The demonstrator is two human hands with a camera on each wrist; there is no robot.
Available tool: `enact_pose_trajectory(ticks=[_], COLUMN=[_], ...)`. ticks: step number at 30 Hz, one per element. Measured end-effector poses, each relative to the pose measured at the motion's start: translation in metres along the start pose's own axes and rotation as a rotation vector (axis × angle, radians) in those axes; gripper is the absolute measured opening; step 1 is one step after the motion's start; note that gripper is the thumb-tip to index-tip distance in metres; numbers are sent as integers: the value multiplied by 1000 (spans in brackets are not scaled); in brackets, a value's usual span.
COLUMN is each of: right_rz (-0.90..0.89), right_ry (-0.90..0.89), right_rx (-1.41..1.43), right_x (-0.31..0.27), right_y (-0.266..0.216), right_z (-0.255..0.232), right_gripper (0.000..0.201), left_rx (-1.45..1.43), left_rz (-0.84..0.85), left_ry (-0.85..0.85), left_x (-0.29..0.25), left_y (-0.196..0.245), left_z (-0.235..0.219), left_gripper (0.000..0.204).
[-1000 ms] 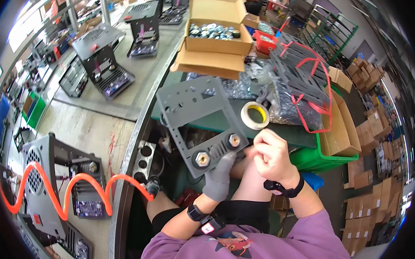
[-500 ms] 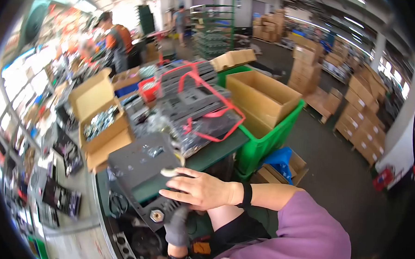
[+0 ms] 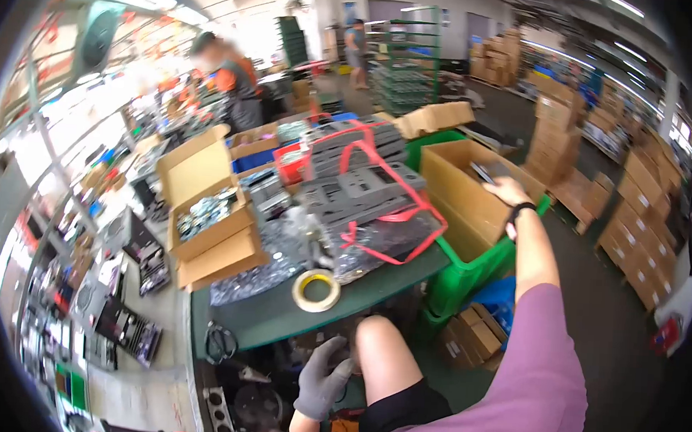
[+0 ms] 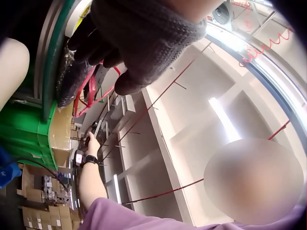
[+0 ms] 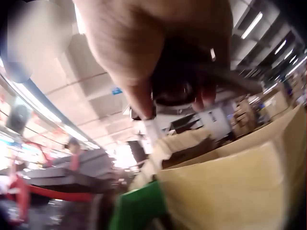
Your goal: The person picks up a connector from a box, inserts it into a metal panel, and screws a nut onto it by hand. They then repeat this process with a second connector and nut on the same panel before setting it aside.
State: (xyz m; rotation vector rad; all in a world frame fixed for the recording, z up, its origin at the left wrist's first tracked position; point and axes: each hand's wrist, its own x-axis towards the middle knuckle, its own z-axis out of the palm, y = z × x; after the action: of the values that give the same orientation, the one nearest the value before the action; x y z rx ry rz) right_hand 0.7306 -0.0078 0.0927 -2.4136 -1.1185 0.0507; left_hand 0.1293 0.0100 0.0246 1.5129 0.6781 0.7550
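Over the tall cardboard box point(image 3: 458, 209) in the green bin, my bare right hand point(image 3: 508, 192) pinches a dark flat part point(image 3: 483, 173), seen nearly edge-on. In the right wrist view the right hand point(image 5: 158, 43) has thumb and fingers round the dark part point(image 5: 230, 79), above the box point(image 5: 225, 191); the part's far end is blurred. My gloved left hand point(image 3: 323, 381) is empty, beside the knee and below the bench edge. Its fingers hang loosely bent in the left wrist view, where the glove point(image 4: 139, 40) shows from close by.
On the green bench point(image 3: 279, 321) are a tape roll point(image 3: 316, 290), scissors point(image 3: 220, 342), an open carton of metal parts point(image 3: 209, 245) and stacked dark panels point(image 3: 359, 189) with red strapping. The green bin point(image 3: 475, 276) stands right of it. A person point(image 3: 239, 95) stands further back.
The dark panel has left the spot above my lap. My right hand has moved right and away to the box, now gripping a dark part; my left hand has let go of the panel.
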Motion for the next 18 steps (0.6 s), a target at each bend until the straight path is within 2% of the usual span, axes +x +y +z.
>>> enact_pose_trajectory(ticks=[1, 2, 4, 5, 6, 7, 9, 11, 12, 14, 15, 16, 18], right_rz=[30, 295, 140, -53, -563, -811, -1009, -989, -952, -898, -952, -965, -1001], right_ry=[119, 125, 232, 440, 786, 877, 596, 332, 260, 36, 74, 69, 280], right_rx=[-26, -119, -84, 162, 94, 98, 220, 98, -3, -118, -157, -158, 11], right_x=[13, 22, -12, -18, -10, -36, -61, -60, -58, -53, -55, -56, -64], right_y=[18, 11, -95, -138, -162, -220, -291, -328, -340, -368, -374, -379, -383], right_z=[20, 27, 6, 14, 32, 30, 56, 102, 121, 147, 148, 149, 146], right_gripper=[54, 53, 49, 37, 22, 11, 17, 41, 45, 39, 28, 28, 20], left_rx=[-4, -8, -57, -110, -111, -98, -66, -39, -14, -7, -33, -60, -176], left_rz=[21, 44, -2, -43, -37, -10, 7, 2, 7, 29, 27, 22, 18], left_ry=[22, 32, 78, 96, 122, 159, 188, 197, 181, 250, 245, 236, 262], left_x=[0, 0, -1, 1, 5, 6, 9, 11, 11, 8, 8, 7, 5], left_y=[-2, -3, -7, -9, -10, -11, -13, -7, -6, -12, -9, -7, -10], left_z=[-2, -5, -11, -13, -14, -14, -16, -18, -19, -32, -37, -41, -48], left_gripper=[49, 48, 47, 46, 46, 43, 39, 39, 39, 39, 39, 39, 38])
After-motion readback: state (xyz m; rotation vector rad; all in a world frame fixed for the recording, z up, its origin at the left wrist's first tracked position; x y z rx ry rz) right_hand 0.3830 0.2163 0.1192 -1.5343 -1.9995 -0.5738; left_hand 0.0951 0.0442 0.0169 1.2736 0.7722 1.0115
